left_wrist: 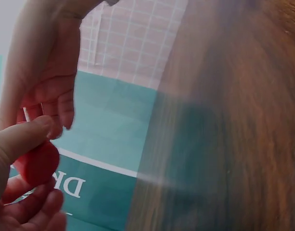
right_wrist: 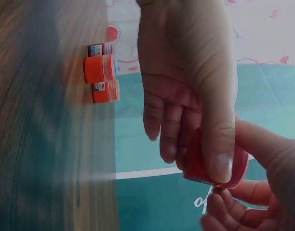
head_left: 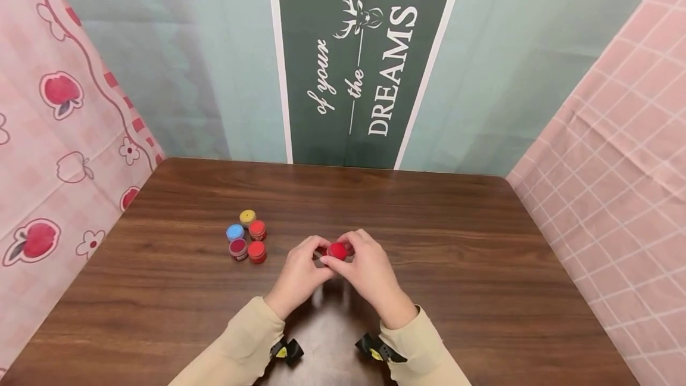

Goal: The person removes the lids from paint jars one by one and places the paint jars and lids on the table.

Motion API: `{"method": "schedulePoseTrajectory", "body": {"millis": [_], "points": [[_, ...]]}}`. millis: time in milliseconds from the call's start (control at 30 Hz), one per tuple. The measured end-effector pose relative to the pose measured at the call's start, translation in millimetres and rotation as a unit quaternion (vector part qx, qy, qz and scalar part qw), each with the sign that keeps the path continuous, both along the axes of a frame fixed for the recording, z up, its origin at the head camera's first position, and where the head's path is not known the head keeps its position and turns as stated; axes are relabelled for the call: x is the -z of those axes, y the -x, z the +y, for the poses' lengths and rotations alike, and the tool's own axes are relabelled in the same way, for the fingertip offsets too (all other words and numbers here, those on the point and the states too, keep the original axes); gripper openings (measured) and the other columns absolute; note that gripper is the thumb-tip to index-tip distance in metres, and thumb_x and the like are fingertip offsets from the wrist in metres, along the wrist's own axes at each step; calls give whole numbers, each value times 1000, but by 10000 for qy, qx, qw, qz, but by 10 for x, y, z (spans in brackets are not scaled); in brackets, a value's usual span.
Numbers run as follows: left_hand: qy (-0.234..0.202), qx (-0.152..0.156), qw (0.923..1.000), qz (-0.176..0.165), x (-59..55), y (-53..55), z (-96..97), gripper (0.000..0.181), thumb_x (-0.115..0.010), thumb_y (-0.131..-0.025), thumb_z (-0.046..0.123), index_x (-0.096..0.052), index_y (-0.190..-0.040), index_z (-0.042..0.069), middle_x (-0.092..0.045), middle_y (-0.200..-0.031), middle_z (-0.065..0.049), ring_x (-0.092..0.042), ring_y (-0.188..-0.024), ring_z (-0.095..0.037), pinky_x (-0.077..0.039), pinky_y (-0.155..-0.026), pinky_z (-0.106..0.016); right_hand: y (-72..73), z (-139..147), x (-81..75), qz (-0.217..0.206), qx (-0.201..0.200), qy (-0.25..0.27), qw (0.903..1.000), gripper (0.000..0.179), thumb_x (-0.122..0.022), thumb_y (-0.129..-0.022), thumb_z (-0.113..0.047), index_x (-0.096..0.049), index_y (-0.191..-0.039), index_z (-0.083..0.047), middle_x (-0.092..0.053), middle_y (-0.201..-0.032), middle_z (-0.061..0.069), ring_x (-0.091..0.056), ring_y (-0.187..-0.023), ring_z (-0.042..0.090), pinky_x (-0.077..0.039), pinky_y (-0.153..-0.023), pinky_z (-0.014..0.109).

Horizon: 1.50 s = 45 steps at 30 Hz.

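Both hands meet around a small red jar (head_left: 337, 251) in front of the person, over the table. In the left wrist view the thumb of my left hand (head_left: 302, 270) lies across the jar's round red side (left_wrist: 40, 164), its fingers curled beneath. My right hand (head_left: 370, 267) curls its thumb and index finger about the jar from the other side. The right wrist view shows the jar (right_wrist: 193, 161) tilted on its side, with the left thumb over it and the right thumb and fingers at its rim. The hands cover part of the jar.
Several small jars with coloured contents stand grouped on the brown wooden table (head_left: 455, 243) left of the hands: a yellow one (head_left: 248, 217), a blue one (head_left: 235, 232), a dark red one (head_left: 238, 248) and red ones (head_left: 257, 251). Printed cloths hang behind and at both sides.
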State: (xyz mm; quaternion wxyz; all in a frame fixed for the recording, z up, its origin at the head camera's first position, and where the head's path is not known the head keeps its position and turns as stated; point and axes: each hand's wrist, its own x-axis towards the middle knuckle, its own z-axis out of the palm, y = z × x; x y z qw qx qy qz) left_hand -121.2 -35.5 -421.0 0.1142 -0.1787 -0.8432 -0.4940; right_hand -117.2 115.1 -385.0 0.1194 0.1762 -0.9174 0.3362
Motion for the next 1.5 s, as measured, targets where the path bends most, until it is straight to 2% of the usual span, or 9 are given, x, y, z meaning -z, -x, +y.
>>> {"method": "schedulePoseTrajectory", "body": {"millis": [367,567,733,933,1100,1167,1233,1367,1500], "points": [[-515,-215,9984,-43,37,-45,53,23,-77,-68,4,-71,-91,8,-68,-86,1,-61,-77,-12,-52,-69,-32,-49,4,46,367,-147,710,9967,29,-81,-72,-22,-72,-93,-6,-46,-78,-2,-49,-66,12,-46,-57,21],[-860,253,9955,-299,78,-68,57,25,-77,-71,4,-71,-95,7,-69,-90,0,-62,-80,-11,-53,-71,-32,-33,60,58,343,-681,841,9935,27,-81,-71,-15,-73,-95,-5,-52,-82,-3,-50,-66,12,-43,-54,19],[-1073,605,9908,-558,25,-52,33,26,-78,-73,7,-70,-97,4,-70,-92,-4,-62,-79,-11,-53,-69,-29,3,84,17,450,-1049,1069,9877,28,-82,-70,-12,-74,-96,-5,-58,-84,-2,-55,-71,9,-47,-58,20],[-1573,1366,9698,-1268,-28,5,-15,29,-75,-76,3,-67,-103,-4,-68,-96,-12,-63,-82,-12,-53,-72,-27,-27,78,-122,567,-1136,1015,9867,24,-82,-69,-14,-74,-91,-7,-62,-83,-3,-58,-73,8,-49,-61,20],[-1783,1901,9508,-1677,-311,-80,-33,28,-72,-77,-1,-65,-104,-7,-67,-98,-15,-64,-85,-10,-52,-77,-27,-97,98,-222,619,-1063,902,9883,20,-82,-70,-16,-74,-87,-9,-64,-82,-5,-60,-75,7,-50,-62,20],[-1783,1772,9525,-1718,-420,-129,-22,25,-70,-77,-4,-64,-102,-8,-66,-97,-17,-63,-85,-11,-52,-78,-27,-101,97,-218,715,-978,812,9893,23,-82,-70,-16,-73,-90,-8,-65,-86,-4,-60,-78,9,-51,-65,21],[-1686,1362,9642,-1530,-433,-147,-6,22,-70,-77,-5,-63,-98,-6,-65,-95,-14,-62,-84,-13,-51,-77,-26,-99,80,-202,785,-644,468,9937,29,-82,-71,-24,-71,-93,-9,-63,-88,-5,-58,-76,7,-50,-64,22],[-1236,504,9861,-993,-461,-181,31,23,-73,-73,-5,-57,-88,2,-62,-88,-7,-57,-81,-16,-49,-72,-26,-113,29,-199,524,318,-469,9970,42,-78,-70,-47,-64,-91,-13,-52,-71,-8,-46,-58,5,-41,-51,23],[-1002,378,9907,-842,-477,-205,55,23,-73,-71,-5,-57,-84,4,-62,-85,-5,-56,-78,-17,-48,-69,-28,-111,8,-178,189,657,-628,9957,40,-76,-71,-47,-58,-81,-12,-41,-56,-9,-37,-48,6,-34,-45,23]]}}
